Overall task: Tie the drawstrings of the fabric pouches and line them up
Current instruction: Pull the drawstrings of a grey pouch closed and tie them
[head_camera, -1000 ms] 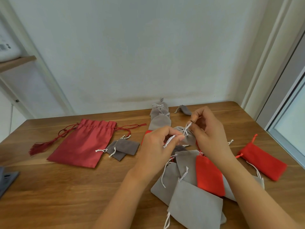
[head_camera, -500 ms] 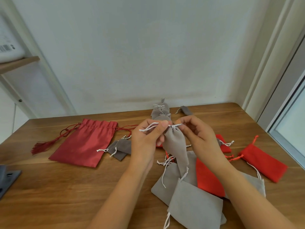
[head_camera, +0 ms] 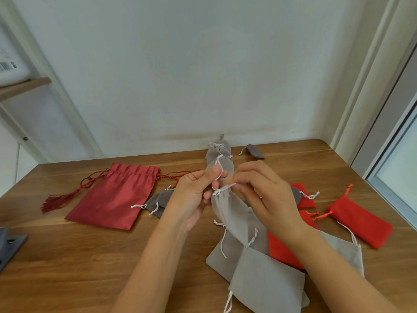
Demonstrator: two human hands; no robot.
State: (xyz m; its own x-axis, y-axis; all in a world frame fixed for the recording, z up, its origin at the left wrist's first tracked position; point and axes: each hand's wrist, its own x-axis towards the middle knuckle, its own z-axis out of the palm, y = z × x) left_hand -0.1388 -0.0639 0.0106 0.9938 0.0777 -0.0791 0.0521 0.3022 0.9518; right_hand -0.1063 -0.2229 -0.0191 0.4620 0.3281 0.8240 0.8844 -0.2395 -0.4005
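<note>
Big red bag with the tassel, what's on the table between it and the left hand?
Head view: small dark grey pouches with white drawstrings lie on the table between the big red bag and the left hand.

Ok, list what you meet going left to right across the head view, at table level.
dark grey object at the left edge → red tassel → large dark red pouch → small dark grey pouches → left hand → held grey pouch → right hand → bright red pouch at the far right
</note>
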